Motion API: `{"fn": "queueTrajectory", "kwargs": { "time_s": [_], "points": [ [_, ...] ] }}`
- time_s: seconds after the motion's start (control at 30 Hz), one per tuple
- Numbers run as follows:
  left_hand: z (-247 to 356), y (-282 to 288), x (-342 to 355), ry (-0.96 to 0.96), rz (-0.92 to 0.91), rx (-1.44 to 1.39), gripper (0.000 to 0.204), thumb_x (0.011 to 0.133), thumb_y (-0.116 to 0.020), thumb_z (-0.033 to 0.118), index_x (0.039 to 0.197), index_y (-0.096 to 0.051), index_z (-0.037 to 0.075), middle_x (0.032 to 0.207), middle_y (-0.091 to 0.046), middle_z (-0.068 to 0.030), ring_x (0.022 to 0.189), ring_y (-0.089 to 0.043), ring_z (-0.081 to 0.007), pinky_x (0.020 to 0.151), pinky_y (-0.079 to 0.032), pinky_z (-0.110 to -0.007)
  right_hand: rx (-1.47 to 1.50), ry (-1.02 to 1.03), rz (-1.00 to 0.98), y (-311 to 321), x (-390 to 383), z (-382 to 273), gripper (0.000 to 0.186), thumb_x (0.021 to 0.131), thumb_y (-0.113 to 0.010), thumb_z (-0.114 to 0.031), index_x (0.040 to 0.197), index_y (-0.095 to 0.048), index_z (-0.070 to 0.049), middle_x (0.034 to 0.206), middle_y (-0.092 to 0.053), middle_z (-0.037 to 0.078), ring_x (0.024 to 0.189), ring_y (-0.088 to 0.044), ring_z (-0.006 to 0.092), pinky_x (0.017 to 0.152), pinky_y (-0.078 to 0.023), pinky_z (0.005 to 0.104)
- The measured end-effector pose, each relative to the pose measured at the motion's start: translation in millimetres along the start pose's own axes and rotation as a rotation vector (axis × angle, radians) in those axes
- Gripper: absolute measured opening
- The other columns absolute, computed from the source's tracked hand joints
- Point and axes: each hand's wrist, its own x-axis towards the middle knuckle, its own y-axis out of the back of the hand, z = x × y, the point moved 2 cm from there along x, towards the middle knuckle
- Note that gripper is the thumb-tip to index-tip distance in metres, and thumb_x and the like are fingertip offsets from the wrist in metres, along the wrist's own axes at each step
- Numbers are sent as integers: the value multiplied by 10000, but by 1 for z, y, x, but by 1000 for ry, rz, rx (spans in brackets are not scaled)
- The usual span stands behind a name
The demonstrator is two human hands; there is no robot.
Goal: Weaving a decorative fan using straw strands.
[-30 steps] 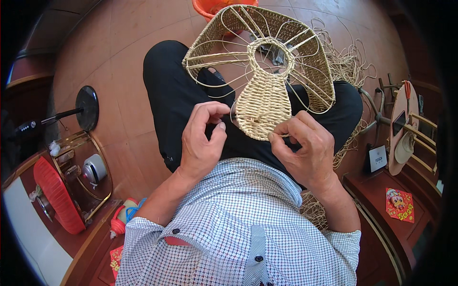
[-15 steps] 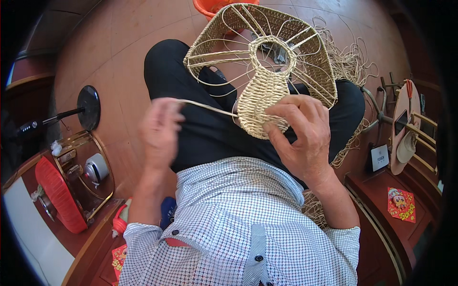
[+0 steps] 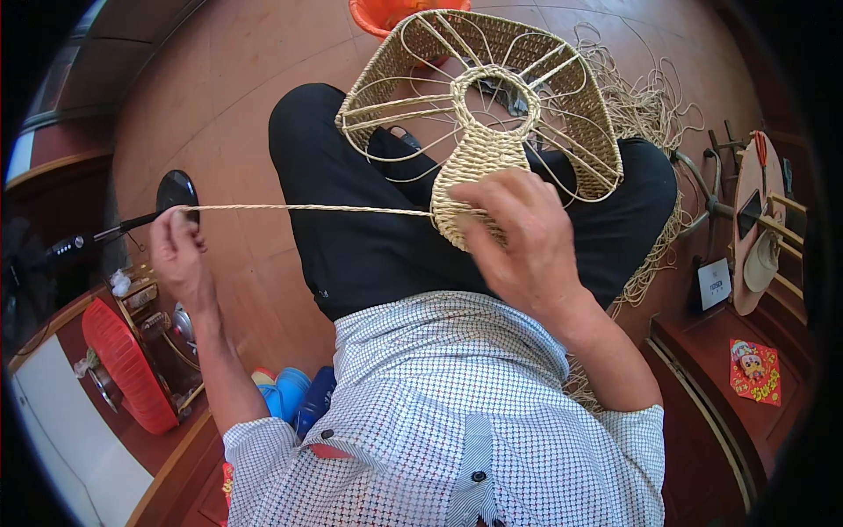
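A woven straw basket-like piece (image 3: 606,158) with a wire frame rests across my knees. From its round ring (image 3: 459,92) a woven paddle-shaped part (image 3: 481,158) reaches toward me. My left hand (image 3: 180,250), far out to the left, pinches the end of a twisted straw cord (image 3: 307,207). That cord runs taut to the left edge of the paddle-shaped part. My right hand (image 3: 518,237) lies over the lower right of this woven part, fingers bent against it. Its fingertips are slightly blurred, and the hand covers some of the weave.
Loose straw cord (image 3: 641,114) lies heaped on the tiled floor to the right. An orange basin (image 3: 373,16) stands beyond the woven piece. At left are a red fan-like heater (image 3: 127,364) and a black stand (image 3: 177,189); at right, a wooden stool (image 3: 753,211).
My left hand has moved far to the left, drawing the cord out long and straight. My right hand has shifted a little left over the weave.
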Motion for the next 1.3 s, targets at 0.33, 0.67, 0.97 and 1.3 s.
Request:
{"fn": "queueTrajectory", "kwargs": {
  "time_s": [0.33, 0.67, 0.97, 1.3],
  "points": [
    [175, -20, -8, -279, 55, -430, 192, 1104, -630, 147, 1228, -703, 19, 950, -703, -47, 777, -632, -93, 713, -524, -237, 321, -175, -42, -16, 26, 2, 140, 973, -761, -187, 991, -749, -49, 824, -700, 154, 728, -704, 316, 668, -547, 417],
    [150, -160, -108, -131, -692, -327, 101, 950, -744, 5, 1049, -766, 11, 939, -686, -54, 824, -679, -130, 741, -547, -270, 451, -453, -16, 20, 2, 38, 195, 1028, -734, -163, 1006, -754, 30, 733, -642, 15, 651, -548, 65, 580, -455, 281],
    [151, -165, -113, -345, -711, -155, 142, 936, -752, -41, 1070, -757, 8, 996, -686, -76, 859, -693, -160, 754, -560, -288, 505, -514, -35, 18, -2, 45, 254, 1061, -728, -248, 1022, -735, 3, 782, -618, -55, 699, -513, 24, 613, -426, 226],
    [147, -152, -132, -698, -595, 105, 462, 815, -748, -133, 1234, -759, 59, 1066, -685, -90, 964, -679, -260, 807, -566, -364, 569, -543, 19, 19, -1, 44, 210, 1016, -760, -186, 950, -741, 12, 701, -583, -40, 663, -499, 30, 574, -418, 242]
  ]
}}
